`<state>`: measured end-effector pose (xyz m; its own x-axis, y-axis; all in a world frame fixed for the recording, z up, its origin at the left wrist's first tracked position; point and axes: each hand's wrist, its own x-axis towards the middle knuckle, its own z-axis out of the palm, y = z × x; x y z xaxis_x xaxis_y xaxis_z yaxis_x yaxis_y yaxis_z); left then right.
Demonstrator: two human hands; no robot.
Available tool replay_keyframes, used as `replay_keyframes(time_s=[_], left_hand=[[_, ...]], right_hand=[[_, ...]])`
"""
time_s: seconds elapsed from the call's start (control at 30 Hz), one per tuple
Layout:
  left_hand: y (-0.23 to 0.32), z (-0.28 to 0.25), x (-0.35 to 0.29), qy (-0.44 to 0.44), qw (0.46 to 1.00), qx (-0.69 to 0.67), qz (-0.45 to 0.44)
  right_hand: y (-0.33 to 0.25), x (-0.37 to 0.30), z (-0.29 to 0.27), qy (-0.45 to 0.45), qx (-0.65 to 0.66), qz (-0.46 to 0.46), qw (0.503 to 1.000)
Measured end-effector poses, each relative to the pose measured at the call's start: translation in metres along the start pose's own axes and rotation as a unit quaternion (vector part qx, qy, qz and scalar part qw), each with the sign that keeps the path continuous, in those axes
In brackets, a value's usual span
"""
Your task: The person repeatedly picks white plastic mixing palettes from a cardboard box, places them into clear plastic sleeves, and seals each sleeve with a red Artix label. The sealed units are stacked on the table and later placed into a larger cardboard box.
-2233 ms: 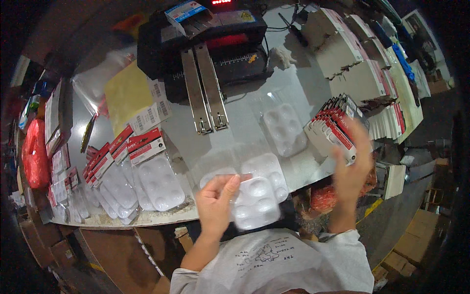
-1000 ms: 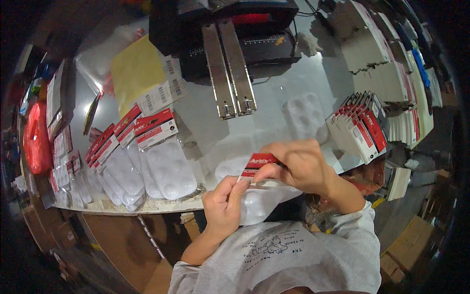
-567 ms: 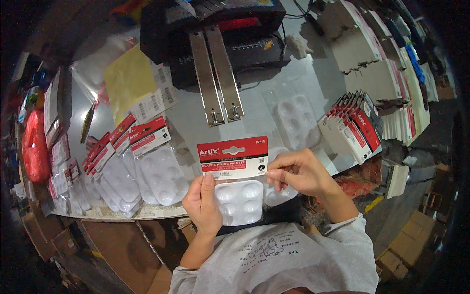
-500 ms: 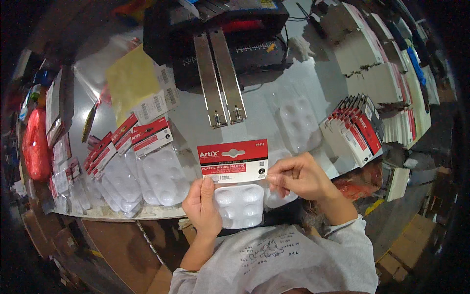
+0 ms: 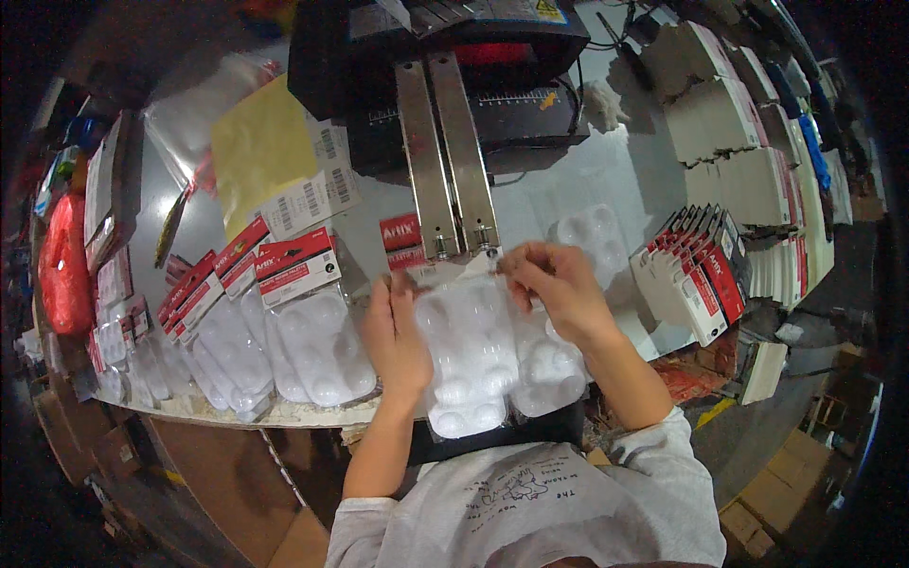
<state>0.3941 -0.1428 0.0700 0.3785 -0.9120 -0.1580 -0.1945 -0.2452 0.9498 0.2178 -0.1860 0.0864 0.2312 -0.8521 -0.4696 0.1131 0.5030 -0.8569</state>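
Observation:
My left hand [image 5: 396, 331] and my right hand [image 5: 559, 284] hold a bagged white plastic mixing palette [image 5: 469, 346] between them, each pinching one upper corner. Its red and white header card [image 5: 401, 239] reaches under the ends of two long metal arms [image 5: 461, 156] of a black machine [image 5: 516, 114], which hide much of the card. Small round wells show through the clear bag. Just under my right forearm, another white palette [image 5: 547, 374] lies partly behind the held one.
Carded palette packs [image 5: 317, 331] overlap along the table's left front. One more white palette [image 5: 592, 241] lies right of the machine arms. Folded header cards [image 5: 696, 270] stand at the right, before tall card stacks [image 5: 724, 123]. Yellow paper [image 5: 260, 147] and barcode sheets [image 5: 312, 194] lie at the back left.
Both hands have moved the palette pack forward, away from my body. Its header card, fully visible before, now sits partly beneath the machine's metal arms. The view has shifted slightly.

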Motion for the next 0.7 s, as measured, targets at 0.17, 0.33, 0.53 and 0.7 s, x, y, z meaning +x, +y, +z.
replay_keyframes(time_s=[0.17, 0.33, 0.53, 0.7], left_hand=[[-0.016, 0.009, 0.007, 0.016, 1.000, -0.002, -0.006], [-0.018, -0.007, 0.010, -0.039, 0.998, -0.015, 0.049], [0.016, -0.107, 0.016, 0.215, 0.847, 0.469, 0.125], [-0.019, -0.050, -0.040, -0.024, 0.849, 0.483, 0.212]], right_hand=[[0.016, 0.015, -0.006, -0.021, 0.009, -0.031, 0.999], [-0.008, -0.016, -0.011, 0.089, -0.367, -0.223, 0.899], [-0.067, -0.095, -0.125, 0.365, -0.600, -0.199, 0.684], [-0.042, -0.099, -0.174, 0.334, -0.529, -0.192, 0.756]])
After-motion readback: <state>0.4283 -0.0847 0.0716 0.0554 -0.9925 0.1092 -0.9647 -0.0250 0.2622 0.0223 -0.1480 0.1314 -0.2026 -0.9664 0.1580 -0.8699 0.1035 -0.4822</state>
